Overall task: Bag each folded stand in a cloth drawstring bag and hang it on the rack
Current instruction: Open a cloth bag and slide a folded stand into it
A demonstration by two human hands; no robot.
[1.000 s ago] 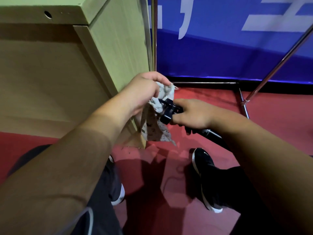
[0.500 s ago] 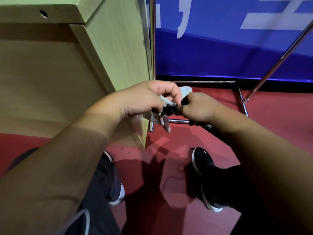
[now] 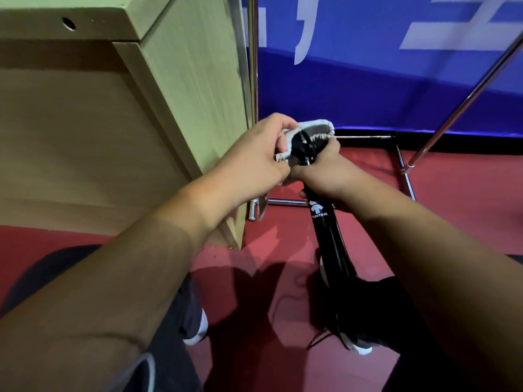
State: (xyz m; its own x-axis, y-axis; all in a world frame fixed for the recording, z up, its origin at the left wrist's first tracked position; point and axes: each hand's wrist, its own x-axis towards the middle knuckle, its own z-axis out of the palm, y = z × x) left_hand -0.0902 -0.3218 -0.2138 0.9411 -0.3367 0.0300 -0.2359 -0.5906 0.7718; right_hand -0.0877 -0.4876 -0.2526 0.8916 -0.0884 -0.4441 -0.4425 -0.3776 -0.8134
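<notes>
**Head of the stand in the bag's mouth, the long part yet to go in**

Here is the bagging step, caught early. The left hand (image 3: 254, 162) pinches the near rim of the cloth bag (image 3: 317, 127) and holds its gathered mouth wide, facing the person. The right hand (image 3: 328, 174) is clenched round the black stand (image 3: 322, 230) just below that mouth. Whether it also nips the far rim, I cannot tell.

Only the stand's head sits inside the opening. Its long folded shaft runs out toward six o'clock, down past the right forearm to the right shoe (image 3: 362, 348), all of it outside the cloth. The rest of the bag hangs under the left hand, mostly hidden.

So, by my reading, nearly everything is left for this one: slide the cloth down the shaft, pull the drawstring, hang it up. No bagged stand shows anywhere on the rack (image 3: 285, 202), though its upper part is out of view, so the count of finished ones is unknown.

Now the room to move. At nine o'clock the corner edge of the wooden cabinet (image 3: 85, 137) stands just beside the left hand, which is tight for an elbow swinging that way. At twelve o'clock one chrome upright of the rack rises close behind the cabinet's edge, before the blue banner (image 3: 368, 89). A base rail lies on the floor directly beneath the hands. At two o'clock a slanted tube stands well apart. From three to five o'clock the red floor (image 3: 452, 222) lies open, likely the easiest side for drawing the stand's tail up.
</notes>
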